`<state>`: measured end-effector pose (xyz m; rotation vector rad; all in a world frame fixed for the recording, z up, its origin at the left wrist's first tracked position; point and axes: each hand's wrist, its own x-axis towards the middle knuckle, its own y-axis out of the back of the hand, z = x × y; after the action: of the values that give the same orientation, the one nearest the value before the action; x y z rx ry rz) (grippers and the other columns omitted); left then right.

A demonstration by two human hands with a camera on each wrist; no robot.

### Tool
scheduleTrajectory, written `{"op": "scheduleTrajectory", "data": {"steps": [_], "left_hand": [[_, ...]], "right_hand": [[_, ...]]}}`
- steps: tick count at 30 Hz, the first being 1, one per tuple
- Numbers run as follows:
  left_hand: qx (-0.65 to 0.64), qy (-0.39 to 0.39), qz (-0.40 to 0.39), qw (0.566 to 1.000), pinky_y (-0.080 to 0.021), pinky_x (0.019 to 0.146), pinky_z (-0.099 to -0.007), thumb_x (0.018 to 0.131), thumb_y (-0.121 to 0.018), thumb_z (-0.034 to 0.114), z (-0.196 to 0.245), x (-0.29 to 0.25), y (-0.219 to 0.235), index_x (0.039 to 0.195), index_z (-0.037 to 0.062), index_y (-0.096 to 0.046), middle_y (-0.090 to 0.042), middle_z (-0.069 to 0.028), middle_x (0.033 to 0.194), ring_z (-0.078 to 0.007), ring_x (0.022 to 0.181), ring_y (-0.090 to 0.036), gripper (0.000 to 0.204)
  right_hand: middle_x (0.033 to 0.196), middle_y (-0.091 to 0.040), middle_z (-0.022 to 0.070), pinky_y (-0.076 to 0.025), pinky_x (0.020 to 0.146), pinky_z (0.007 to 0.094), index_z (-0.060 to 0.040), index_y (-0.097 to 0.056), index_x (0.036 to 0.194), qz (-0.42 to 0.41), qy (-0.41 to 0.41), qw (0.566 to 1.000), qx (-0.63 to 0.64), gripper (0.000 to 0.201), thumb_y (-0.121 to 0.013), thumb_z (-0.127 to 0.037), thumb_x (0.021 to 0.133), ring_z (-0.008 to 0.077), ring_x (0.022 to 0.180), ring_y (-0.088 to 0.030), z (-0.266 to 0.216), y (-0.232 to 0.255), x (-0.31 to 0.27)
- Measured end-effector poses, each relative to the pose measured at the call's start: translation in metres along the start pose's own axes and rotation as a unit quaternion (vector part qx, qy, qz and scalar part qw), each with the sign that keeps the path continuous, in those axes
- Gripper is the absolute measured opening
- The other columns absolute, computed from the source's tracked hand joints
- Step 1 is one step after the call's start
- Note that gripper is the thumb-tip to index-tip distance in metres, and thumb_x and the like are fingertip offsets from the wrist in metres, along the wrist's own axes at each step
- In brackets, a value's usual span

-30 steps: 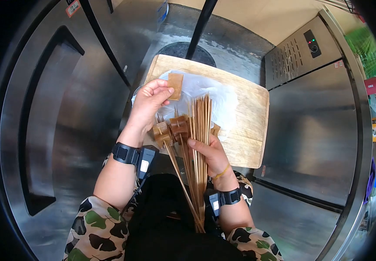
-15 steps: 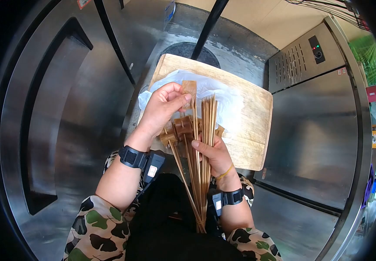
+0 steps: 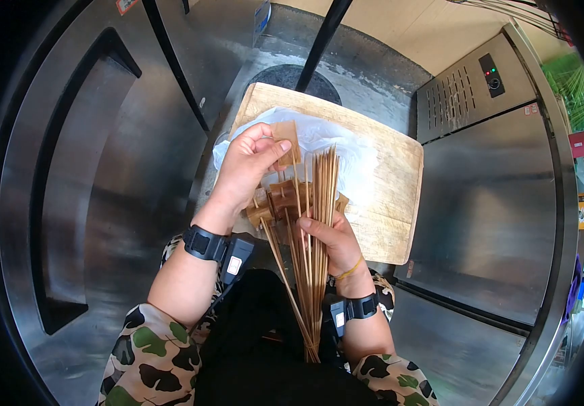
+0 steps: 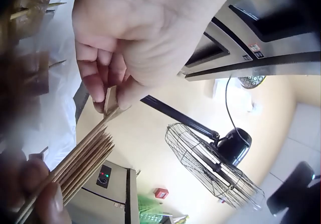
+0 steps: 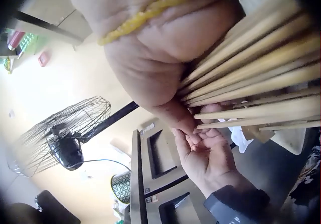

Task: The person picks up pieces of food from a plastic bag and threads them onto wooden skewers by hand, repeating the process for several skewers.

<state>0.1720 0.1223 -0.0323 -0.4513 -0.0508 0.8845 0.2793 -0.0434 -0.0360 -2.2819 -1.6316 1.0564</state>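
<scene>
— Looking down from the head view, what do we have in our hands?

— Our right hand (image 3: 329,237) is curled round a thick bundle of thin bamboo skewers (image 3: 315,223), some already carrying brown square tofu pieces (image 3: 279,197). Our left hand (image 3: 244,166) pinches one flat tan tofu square (image 3: 285,135) between thumb and fingers, right at the tip of a raised skewer.

— And what lies around that?

— Beneath both hands we see a crumpled white plastic sheet (image 3: 353,159) spread on a pale wooden cutting board (image 3: 393,196). The board rests among stainless steel fridge doors (image 3: 102,169), with a steel cabinet bearing a small control panel (image 3: 489,71) to our right.

— Does anything block the view?

— The skewer bundle and our left hand cover part of the plastic sheet, and a dark pole (image 3: 322,37) crosses above the board. From the wrist views we see a black wire-caged fan (image 4: 215,159) overhead; the left wrist view shows the fingers (image 4: 100,83) closed on the tofu's edge.
</scene>
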Motion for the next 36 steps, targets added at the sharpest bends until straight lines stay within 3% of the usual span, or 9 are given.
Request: {"op": "scheduleTrajectory", "data": {"steps": [13,19,22,25,28,31,34,36], "left_hand": [[0.066,-0.100,-0.010,0.993,-0.045,0.070,-0.0204,0.089,-0.055,0.006,0.005,-0.001,-0.004,0.098,0.0065,-0.054,-0.068,-0.0074,0.093,-0.0061,0.082,-0.060,0.009],[0.054,-0.094,0.012,0.994,-0.047,0.078,-0.0232,0.090,-0.053,0.002,0.002,0.000,-0.005,0.098,0.0042,-0.053,-0.067,-0.0090,0.093,-0.0094,0.087,-0.061,0.009],[0.087,-0.108,0.000,0.990,-0.047,0.078,-0.0231,0.090,-0.054,0.003,0.000,0.001,-0.003,0.098,0.0041,-0.052,-0.068,-0.0094,0.093,-0.0093,0.087,-0.061,0.009],[0.074,-0.113,0.003,0.991,-0.044,0.067,-0.0182,0.087,-0.059,0.003,0.001,-0.002,-0.008,0.093,0.0024,-0.054,-0.066,-0.0032,0.086,-0.0024,0.078,-0.055,0.008],[0.207,-0.134,-0.010,0.969,-0.043,0.063,-0.0183,0.086,-0.060,0.004,0.009,-0.011,-0.012,0.090,0.0000,-0.057,-0.065,-0.0017,0.080,-0.0018,0.071,-0.053,0.006],[0.270,-0.107,-0.044,0.956,-0.043,0.069,-0.0180,0.088,-0.058,0.007,0.004,-0.012,-0.006,0.096,-0.0003,-0.059,-0.066,-0.0014,0.088,-0.0024,0.078,-0.055,0.011],[0.200,-0.116,0.003,0.973,-0.042,0.063,-0.0173,0.088,-0.059,0.008,-0.001,-0.010,-0.008,0.100,0.0014,-0.058,-0.065,0.0001,0.085,-0.0009,0.073,-0.054,0.014],[0.223,-0.119,0.055,0.966,-0.041,0.061,-0.0169,0.088,-0.059,0.009,0.000,-0.008,-0.011,0.104,0.0034,-0.058,-0.065,0.0010,0.083,-0.0005,0.071,-0.053,0.017]], "right_hand": [[0.071,-0.060,0.0008,-0.042,0.056,0.0186,-0.0037,-0.061,0.089,-0.001,0.007,0.999,-0.043,0.006,-0.063,-0.007,0.084,0.0066,0.060,-0.053,0.001,0.000,0.003],[0.070,-0.060,0.0006,-0.042,0.055,0.0179,-0.0040,-0.061,0.088,-0.003,0.006,0.999,-0.042,0.006,-0.063,-0.006,0.083,0.0063,0.059,-0.053,0.000,-0.001,0.002],[0.070,-0.060,0.0007,-0.042,0.055,0.0179,-0.0040,-0.060,0.088,0.001,0.005,0.999,-0.046,0.006,-0.063,-0.006,0.083,0.0062,0.059,-0.053,0.000,-0.001,0.003],[0.070,-0.060,0.0007,-0.041,0.054,0.0180,-0.0038,-0.060,0.088,0.005,0.007,0.999,-0.053,0.007,-0.063,-0.006,0.083,0.0061,0.058,-0.053,0.001,0.001,0.004],[0.070,-0.060,0.0007,-0.041,0.054,0.0179,-0.0037,-0.060,0.088,0.013,0.010,0.998,-0.053,0.007,-0.063,-0.006,0.083,0.0060,0.058,-0.053,0.002,0.003,0.005],[0.069,-0.060,0.0007,-0.041,0.053,0.0177,-0.0038,-0.060,0.088,0.021,0.009,0.999,-0.048,0.006,-0.064,-0.006,0.082,0.0060,0.058,-0.053,0.002,0.003,0.004],[0.070,-0.060,0.0006,-0.042,0.054,0.0176,-0.0039,-0.060,0.088,0.017,0.012,0.999,-0.049,0.007,-0.064,-0.006,0.082,0.0058,0.058,-0.053,0.003,0.003,0.004],[0.070,-0.060,0.0006,-0.042,0.054,0.0177,-0.0040,-0.060,0.088,0.003,0.012,0.998,-0.055,0.007,-0.064,-0.006,0.082,0.0058,0.058,-0.053,0.001,0.002,0.003]]}}
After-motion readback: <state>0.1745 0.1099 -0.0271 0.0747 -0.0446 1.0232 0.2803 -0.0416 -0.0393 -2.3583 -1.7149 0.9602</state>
